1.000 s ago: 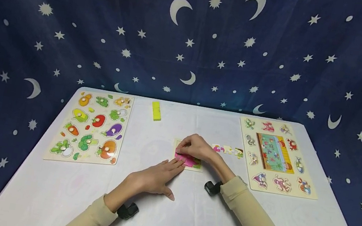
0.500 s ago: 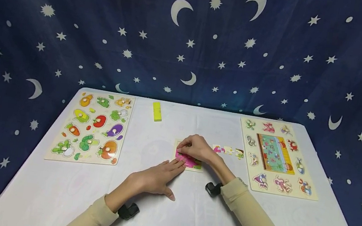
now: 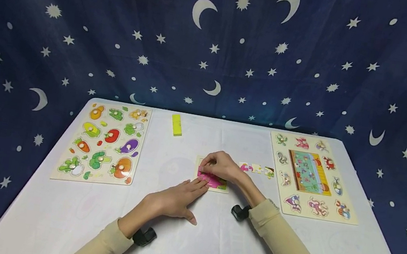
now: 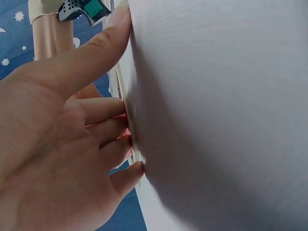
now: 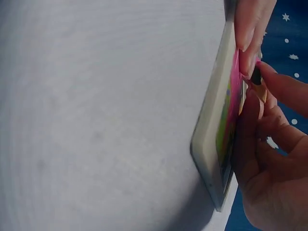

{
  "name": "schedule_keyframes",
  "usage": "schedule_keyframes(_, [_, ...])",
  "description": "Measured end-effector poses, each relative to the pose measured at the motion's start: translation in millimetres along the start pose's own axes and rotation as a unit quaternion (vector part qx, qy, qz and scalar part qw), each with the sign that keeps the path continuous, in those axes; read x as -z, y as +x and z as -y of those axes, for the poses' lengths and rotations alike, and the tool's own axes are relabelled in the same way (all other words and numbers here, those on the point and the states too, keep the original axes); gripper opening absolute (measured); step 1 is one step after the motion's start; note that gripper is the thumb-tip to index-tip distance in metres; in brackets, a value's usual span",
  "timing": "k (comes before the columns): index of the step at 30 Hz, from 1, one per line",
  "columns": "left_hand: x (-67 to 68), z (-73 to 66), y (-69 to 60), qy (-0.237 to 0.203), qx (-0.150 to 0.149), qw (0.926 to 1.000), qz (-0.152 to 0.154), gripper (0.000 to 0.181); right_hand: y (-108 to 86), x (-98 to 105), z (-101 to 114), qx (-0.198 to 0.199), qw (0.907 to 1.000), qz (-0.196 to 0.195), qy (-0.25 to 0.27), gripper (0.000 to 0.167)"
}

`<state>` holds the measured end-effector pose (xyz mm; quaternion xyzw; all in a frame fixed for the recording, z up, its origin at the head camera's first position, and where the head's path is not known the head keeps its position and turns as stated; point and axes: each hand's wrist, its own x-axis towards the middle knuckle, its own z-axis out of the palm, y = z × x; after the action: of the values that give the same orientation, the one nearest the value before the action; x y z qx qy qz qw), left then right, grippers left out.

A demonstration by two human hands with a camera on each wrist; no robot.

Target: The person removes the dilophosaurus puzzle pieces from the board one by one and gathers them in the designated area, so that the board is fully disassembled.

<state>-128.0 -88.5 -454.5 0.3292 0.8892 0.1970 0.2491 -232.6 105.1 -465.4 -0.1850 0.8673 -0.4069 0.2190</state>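
A small jigsaw board (image 3: 222,191) with a pink picture and a pale wooden rim lies on the table in front of the person. My left hand (image 3: 179,197) rests its straight fingertips on the board's near-left part, thumb spread out over the cloth. Over the board's far side, my right hand (image 3: 220,165) pinches a small puzzle piece (image 5: 257,75) between thumb and finger. In the right wrist view that piece shows a dark face and a pink edge, close to the left fingertips. Much of the picture is covered by both hands.
Loose jigsaw pieces (image 3: 257,169) lie in a row right of the board. A vegetable peg puzzle (image 3: 106,141) sits at the left and a sea-animal peg puzzle (image 3: 276,195) at the right. Behind the board is a yellow block (image 3: 176,125). A starry curtain (image 3: 218,28) hangs behind.
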Motion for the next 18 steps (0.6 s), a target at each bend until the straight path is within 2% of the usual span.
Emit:
schedule_keyframes(9, [1.0,-0.5,-0.8,-0.002,-0.002,1.0000,0.000,0.101,-2.6,0.9,-6.2,0.026,0.9992,0.026,0.015,0.013])
schedule_keyframes(18, [1.4,-1.3,-1.8,0.003,-0.005,1.0000,-0.003,0.100,-9.7,7.3,-7.4,0.035,0.9987,-0.005,0.036,0.017])
